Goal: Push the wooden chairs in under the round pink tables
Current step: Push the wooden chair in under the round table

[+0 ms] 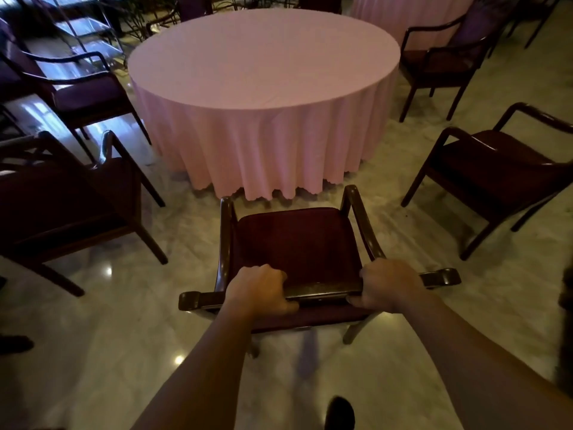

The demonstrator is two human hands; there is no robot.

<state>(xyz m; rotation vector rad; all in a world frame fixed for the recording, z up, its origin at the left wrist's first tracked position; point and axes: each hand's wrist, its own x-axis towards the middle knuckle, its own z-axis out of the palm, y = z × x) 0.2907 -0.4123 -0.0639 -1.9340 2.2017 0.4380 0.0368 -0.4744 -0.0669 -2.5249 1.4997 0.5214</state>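
A banquet hall: round tables (263, 72) draped in pink cloth, ringed by matching wooden armchairs (493, 169) on polished marble floor (93, 352).

Glossy pale marble floor (403, 352) — dim light, small ceiling-lamp reflections (179, 360), dark metal frames (93, 29) behind

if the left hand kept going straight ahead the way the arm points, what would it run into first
The left hand already grips the top rail of the wooden chair, so it meets that first. Beyond the seat, the line leads to the hanging cloth of the round pink table; bare floor seems to lie between, though depth is unclear.
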